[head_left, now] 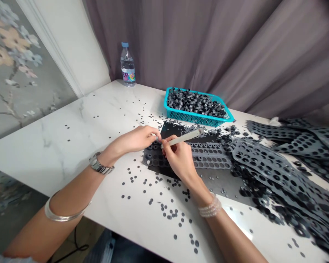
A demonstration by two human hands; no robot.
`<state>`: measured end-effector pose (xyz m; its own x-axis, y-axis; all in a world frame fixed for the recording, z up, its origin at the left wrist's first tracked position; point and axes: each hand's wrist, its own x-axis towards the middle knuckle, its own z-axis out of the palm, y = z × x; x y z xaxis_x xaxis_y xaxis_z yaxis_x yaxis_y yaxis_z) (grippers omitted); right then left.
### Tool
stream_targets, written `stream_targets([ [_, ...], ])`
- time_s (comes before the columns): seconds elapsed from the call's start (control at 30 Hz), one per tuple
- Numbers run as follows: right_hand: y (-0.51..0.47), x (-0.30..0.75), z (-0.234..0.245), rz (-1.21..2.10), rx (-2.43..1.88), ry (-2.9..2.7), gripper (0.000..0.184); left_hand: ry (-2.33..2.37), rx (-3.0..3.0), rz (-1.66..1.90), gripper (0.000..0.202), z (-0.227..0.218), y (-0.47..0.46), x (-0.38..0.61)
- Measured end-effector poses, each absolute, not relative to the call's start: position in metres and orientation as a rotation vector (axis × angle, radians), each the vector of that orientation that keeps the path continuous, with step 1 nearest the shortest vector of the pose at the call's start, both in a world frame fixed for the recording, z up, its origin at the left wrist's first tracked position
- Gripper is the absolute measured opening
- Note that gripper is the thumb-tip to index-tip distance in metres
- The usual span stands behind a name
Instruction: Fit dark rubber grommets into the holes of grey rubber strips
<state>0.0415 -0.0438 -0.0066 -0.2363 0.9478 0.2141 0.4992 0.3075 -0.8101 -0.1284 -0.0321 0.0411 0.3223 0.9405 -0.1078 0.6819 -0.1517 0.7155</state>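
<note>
My right hand [181, 157] grips a whitish, pen-like tool [190, 135]; its tip is hidden behind the fingers. Close beside it, my left hand [139, 138] has its thumb and fingertips pinched together at the left end of a grey perforated rubber sheet [212, 160]. What the left fingers hold is too small to make out. Rows of round holes run along this sheet, and small dark rings sit along its upper edge. Underneath lies a black mat [164, 171], partly covered by my right hand and the sheet.
A turquoise basket [168, 109] full of small dark cylindrical pieces stands behind the hands. More perforated sheets [279, 168] and loose black rings [265, 208] are heaped at the right. Small dark discs [167, 212] are scattered across the white table [57, 146]. A water bottle [128, 67] stands at the back.
</note>
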Motion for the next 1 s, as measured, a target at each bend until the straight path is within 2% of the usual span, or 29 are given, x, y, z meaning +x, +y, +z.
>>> stream_targets([
  [0.1, -0.044, 0.041, -0.006, 0.762, -1.300, -1.889, 0.024, 1.484, 2.016, 0.414, 0.024, 0.036, -0.033, -0.131],
  [0.43, -0.046, 0.040, -0.005, 0.701, -1.265, -1.946, 0.024, 1.498, 2.145, 0.670, 0.021, 0.018, -0.040, -0.124],
  [0.63, -0.045, 0.035, -0.007, 0.635, -1.278, -1.986, 0.019, 1.467, 2.069, 0.688, 0.017, 0.026, -0.038, -0.124],
  [0.7, -0.045, 0.034, -0.007, 0.634, -1.295, -1.968, 0.019, 1.451, 1.897, 0.708, 0.010, 0.036, -0.033, -0.133],
  [0.8, -0.045, 0.036, -0.007, 0.712, -1.305, -1.903, 0.021, 1.399, 1.391, 0.955, 0.002, 0.049, -0.024, -0.149],
  [0.93, -0.044, 0.042, -0.010, 0.878, -1.253, -1.726, 0.025, 1.088, 0.799, 1.119, 0.016, 0.048, -0.016, -0.157],
  [1.0, -0.043, 0.044, -0.012, 0.926, -1.233, -1.645, 0.027, 0.987, 0.639, 1.095, 0.014, 0.044, -0.014, -0.153],
])
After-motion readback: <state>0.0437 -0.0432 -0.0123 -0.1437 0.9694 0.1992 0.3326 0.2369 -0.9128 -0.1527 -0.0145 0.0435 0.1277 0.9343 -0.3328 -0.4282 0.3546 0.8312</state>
